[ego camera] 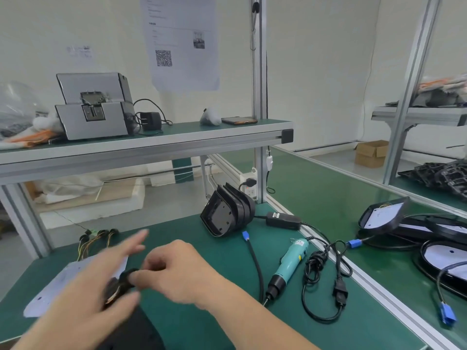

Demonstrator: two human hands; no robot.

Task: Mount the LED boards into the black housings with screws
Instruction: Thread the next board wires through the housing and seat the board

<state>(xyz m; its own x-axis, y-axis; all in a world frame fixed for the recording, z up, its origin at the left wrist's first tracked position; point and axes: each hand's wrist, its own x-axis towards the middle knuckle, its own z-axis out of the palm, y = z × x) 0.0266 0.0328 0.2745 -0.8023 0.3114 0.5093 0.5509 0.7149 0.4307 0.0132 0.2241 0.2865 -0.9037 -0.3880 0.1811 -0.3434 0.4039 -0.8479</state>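
Now the right hand (174, 271) is pinching a small black round part (127, 275) with curled fingers. The blurred left hand (101, 286) is stretching its fingers straight over the flat white LED board (58, 284) at eight o'clock from the hands. Steadying that board first is looking wise. Stacked black plastic housings (227, 213) are waiting at one o'clock. The teal electric screwdriver (290, 263) and coiled black power cord (321, 269) are cluttering three o'clock.

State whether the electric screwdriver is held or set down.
Set down. The teal electric screwdriver lies on its side on the green bench, apart from the left hand and the right hand, which pinches a small black part.
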